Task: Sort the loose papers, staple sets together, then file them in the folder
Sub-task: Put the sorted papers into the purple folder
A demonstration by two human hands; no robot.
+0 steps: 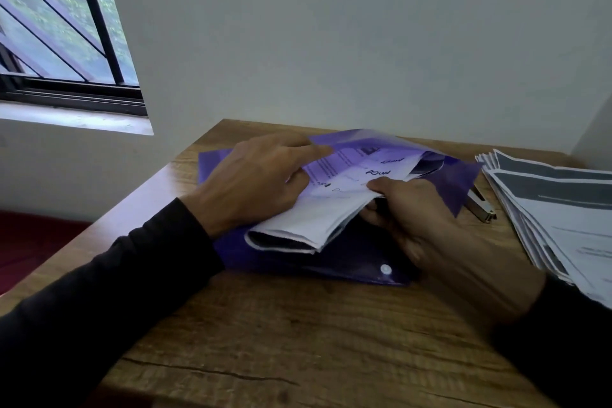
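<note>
A person in dark long sleeves works at a wooden table point(298, 334) set against a white wall. The right hand point(420, 219) pinches the near edge of a bent set of papers point(318, 219), thumb on top and fingers curled beneath, with the far half of the sheets already lying inside a translucent purple snap-button folder point(460, 182). The left hand point(255, 179) rests just beside that pinch, to its left; its fingers press on the papers while the index finger lifts the folder's upper sheet, keeping the mouth open. Printed text and handwriting show through the purple plastic. Below the right hand, the folder's flap lies flat on the table, its white snap button point(385, 269) facing up. Beyond the right hand, half hidden by the folder's corner, sits a metal stapler point(482, 209). Further right of the grip, a fanned stack of printed papers point(549, 219) runs off the picture's edge. A barred window point(63, 26) is up to the left.
</note>
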